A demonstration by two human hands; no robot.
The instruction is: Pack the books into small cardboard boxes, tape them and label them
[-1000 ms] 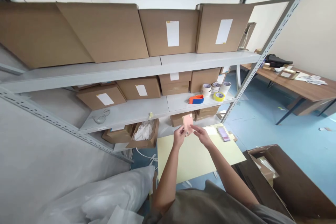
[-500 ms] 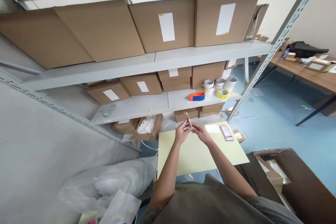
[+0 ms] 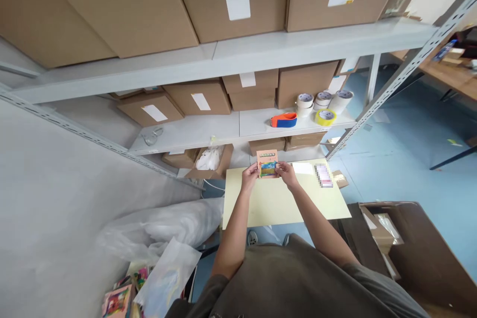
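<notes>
A small pink card or booklet point(image 3: 267, 164) with a blue, green and yellow picture is held upright above the pale yellow table point(image 3: 261, 208). My left hand point(image 3: 250, 177) pinches its left edge, and my right hand point(image 3: 286, 174) grips its right edge. Its printed face is turned toward me. Behind my right hand, a white sheet point(image 3: 303, 168) lies on the table, with a blurred pink and white item point(image 3: 323, 176) to its right.
Grey shelves point(image 3: 201, 129) stand ahead with cardboard boxes, tape rolls point(image 3: 325, 116) and an orange-blue dispenser point(image 3: 283, 120). An open carton point(image 3: 428, 248) is at right. Plastic bags point(image 3: 167, 228) and colourful booklets point(image 3: 118, 302) are at lower left.
The pink card has turned from edge-on to face me, and my hands have moved apart to its two sides. The view has tilted downward, showing more of the booklets at lower left.
</notes>
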